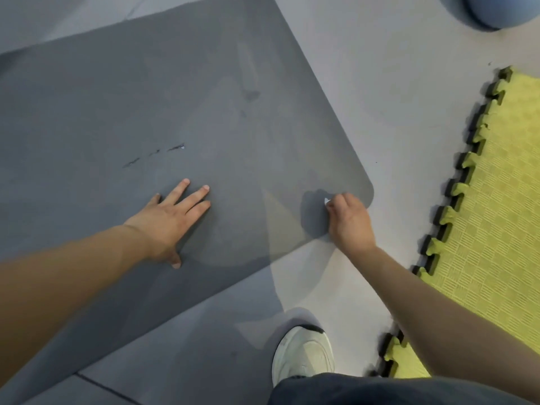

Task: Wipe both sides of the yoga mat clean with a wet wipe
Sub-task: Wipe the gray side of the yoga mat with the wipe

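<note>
Mat: the dark grey, round-cornered foam yoga mat (181,92) lies flat on the pale grey floor (388,92), one face up
Left hand: the left hand (171,219) lies spread, palm down on the mat, fingers straight, seemingly steadying it
Right hand: the right hand (349,220) is curled near the mat's near right corner, pinching a small white wet wipe (326,202), of which only a scrap shows
Wiped so far: faint damp streaks and darker patches cross the upper face, so much of it looks covered
Marks: a few short scuffs (155,154) show beyond the left hand
Left to do: judging from this, the corner pass is under way; the underside is hidden, so whether it is wiped cannot be told
Nearby: yellow interlocking foam tiles (496,200) lie to the right, a white shoe (304,355) just off the mat
</note>
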